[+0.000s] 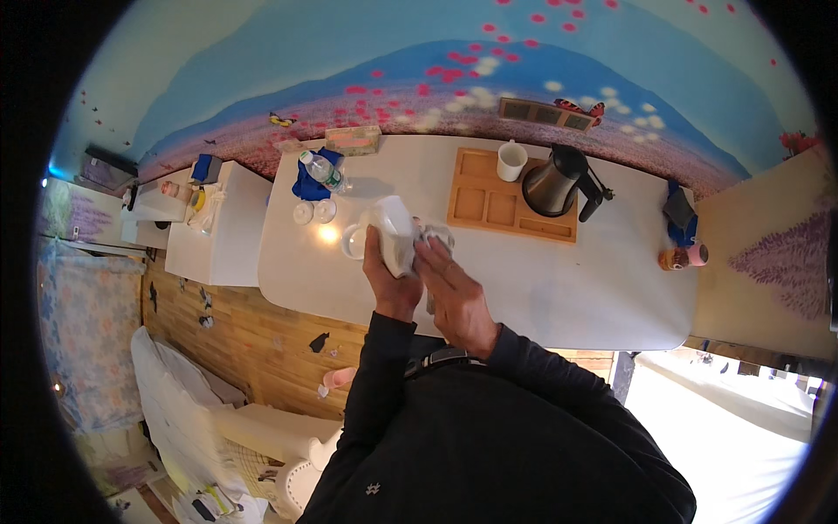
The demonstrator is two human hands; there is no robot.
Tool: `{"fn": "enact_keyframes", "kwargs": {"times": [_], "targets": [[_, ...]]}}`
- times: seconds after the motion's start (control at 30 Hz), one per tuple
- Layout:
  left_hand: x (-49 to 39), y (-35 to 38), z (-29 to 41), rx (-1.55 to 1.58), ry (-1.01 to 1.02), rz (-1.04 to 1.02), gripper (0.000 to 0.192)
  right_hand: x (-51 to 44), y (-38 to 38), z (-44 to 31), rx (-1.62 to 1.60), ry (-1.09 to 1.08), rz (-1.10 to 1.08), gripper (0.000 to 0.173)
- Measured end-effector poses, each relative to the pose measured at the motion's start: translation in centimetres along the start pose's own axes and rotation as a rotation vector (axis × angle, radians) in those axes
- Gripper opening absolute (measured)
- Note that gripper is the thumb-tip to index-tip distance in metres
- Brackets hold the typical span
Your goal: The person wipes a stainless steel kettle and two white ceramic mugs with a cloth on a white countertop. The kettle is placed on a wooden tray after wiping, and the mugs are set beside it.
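In my left hand (393,281) is a white ceramic vessel (396,226), tilted over the table. A white cup with a loop handle (354,241) shows just left of it, partly hidden; whether the two are one piece I cannot tell. My right hand (458,295) has its fingers against the vessel's right side, with a greyish cloth (440,237) bunched around the fingertips. Some blur covers the fingers and cloth. Two small white knobbed lids (314,211) rest on the table beyond, to the left.
A wooden tray (468,171) carries a white mug (512,161) and a steel kettle (553,183) on the white table (524,288). Behind the lids, a water bottle (322,171) lies on blue cloth (308,187) near a tissue box (353,140). A pink-capped jar (684,256) is at the right edge.
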State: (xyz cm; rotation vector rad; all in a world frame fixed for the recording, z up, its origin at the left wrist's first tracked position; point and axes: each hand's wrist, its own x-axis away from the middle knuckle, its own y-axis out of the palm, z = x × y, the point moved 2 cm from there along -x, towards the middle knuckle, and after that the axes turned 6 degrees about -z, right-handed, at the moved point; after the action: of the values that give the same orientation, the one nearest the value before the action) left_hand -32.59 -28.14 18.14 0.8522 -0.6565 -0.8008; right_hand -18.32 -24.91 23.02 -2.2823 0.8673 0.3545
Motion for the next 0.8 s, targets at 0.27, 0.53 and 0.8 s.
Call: {"fn": "enact_keyframes", "kwargs": {"times": [0.27,0.53,0.8], "targets": [[-0.2,1.2,0.7,0.281,-0.153,-0.22,0.062,-0.7,-4.2,1.4,-0.621,0.55,0.431,0.033],[0.6,1.9,0.8,0.081,-0.156,-0.205,0.069,-4.0,-3.1,1.4,-0.051,0.061,0.252,0.017],[1.2,-1.0,-0.6,-0.313,-0.099,-0.121,0.054,-5.4,-1.3,0.9,0.052,-0.101,0.153,0.017]]}}
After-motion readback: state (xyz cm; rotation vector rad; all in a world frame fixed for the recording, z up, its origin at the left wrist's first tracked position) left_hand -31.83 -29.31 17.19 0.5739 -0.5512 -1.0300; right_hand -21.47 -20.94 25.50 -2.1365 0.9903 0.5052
